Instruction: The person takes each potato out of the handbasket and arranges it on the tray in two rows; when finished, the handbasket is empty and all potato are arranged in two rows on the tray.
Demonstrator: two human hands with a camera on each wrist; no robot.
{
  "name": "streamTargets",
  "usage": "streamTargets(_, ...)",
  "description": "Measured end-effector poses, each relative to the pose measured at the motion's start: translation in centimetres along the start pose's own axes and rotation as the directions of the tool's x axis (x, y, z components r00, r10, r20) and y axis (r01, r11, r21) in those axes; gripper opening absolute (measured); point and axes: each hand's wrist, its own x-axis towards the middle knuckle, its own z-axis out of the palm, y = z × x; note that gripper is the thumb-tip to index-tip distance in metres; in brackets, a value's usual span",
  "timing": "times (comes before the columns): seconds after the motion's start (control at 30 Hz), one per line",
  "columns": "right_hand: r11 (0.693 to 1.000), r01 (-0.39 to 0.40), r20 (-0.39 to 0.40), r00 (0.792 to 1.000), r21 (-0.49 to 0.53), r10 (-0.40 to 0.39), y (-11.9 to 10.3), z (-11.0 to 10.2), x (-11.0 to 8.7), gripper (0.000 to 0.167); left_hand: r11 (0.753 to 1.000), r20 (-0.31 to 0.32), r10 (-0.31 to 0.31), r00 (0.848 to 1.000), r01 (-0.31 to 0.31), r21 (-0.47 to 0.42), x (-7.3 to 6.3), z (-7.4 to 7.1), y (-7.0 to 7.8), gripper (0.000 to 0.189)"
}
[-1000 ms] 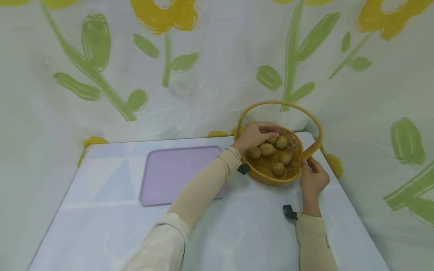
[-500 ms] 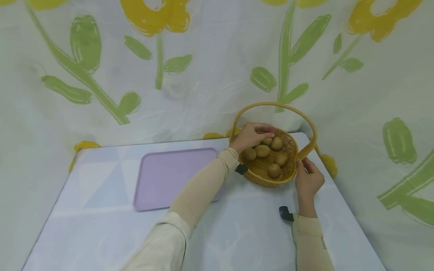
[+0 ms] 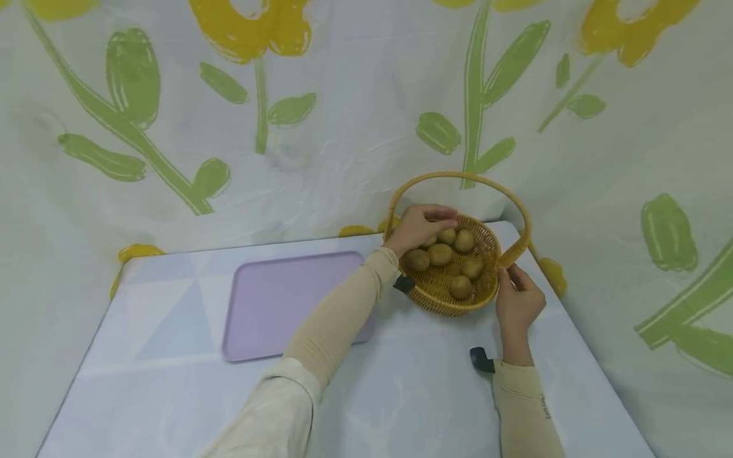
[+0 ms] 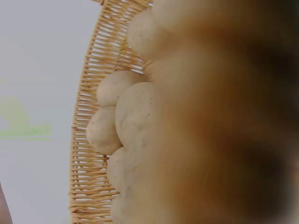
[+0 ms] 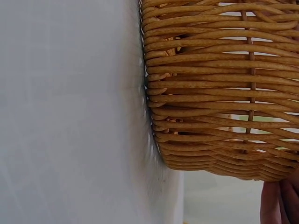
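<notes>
In the head view a round wicker basket (image 3: pixel 441 304) with a tall arched handle stands at the table's back right. Several potatoes (image 3: pixel 440 254) lie in it; their pale, speckled skins show in the left wrist view. My left hand (image 3: pixel 415 226) reaches over the left rim, with thumb and fingers above the potatoes near the back. Whether a potato is between its fingertips is hidden, and a large blur covers much of the left wrist view. My right hand (image 3: pixel 520 302) pinches the basket's right rim at the handle's foot.
A flat lilac tray (image 3: pixel 286 305) lies left of the basket, partly behind my left forearm. The pale patterned table (image 3: pixel 172 394) ends just beyond the basket at the back and right. A flower-printed curtain (image 3: pixel 343 127) hangs behind it.
The whole head view has shifted slightly, so things appear further left. Both hands keep their places at the basket, with no clear movement of the potatoes.
</notes>
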Motion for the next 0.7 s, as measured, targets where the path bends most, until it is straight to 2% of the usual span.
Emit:
streamTargets(0.07,1.000,-0.002,0.003,1.000,0.008,0.002,-0.04,-0.07,0.04,0.029,1.000,-0.001,0.006,1.000,-0.006,-0.003,0.15,-0.01,0.19,0.037)
streamTargets(0.23,1.000,-0.017,0.020,1.000,0.011,0.017,0.17,-0.15,0.06,0.030,0.999,-0.012,-0.036,0.999,0.036,-0.011,0.25,-0.18,0.16,0.034)
streamTargets(0.33,1.000,-0.018,0.020,1.000,-0.001,0.018,0.28,-0.09,0.09,0.030,0.999,-0.019,-0.038,0.999,0.038,-0.024,0.35,-0.35,0.17,0.034)
streamTargets(0.6,0.996,0.089,0.015,0.996,0.003,-0.089,0.21,-0.11,0.18,0.029,1.000,-0.022,-0.029,0.999,0.029,0.001,0.71,-0.84,0.66,0.038)
streamTargets(0.7,0.996,0.088,0.019,0.996,0.026,-0.089,0.25,-0.22,0.12,0.029,0.999,-0.020,-0.034,0.999,0.034,0.003,0.92,-0.99,0.72,0.039)
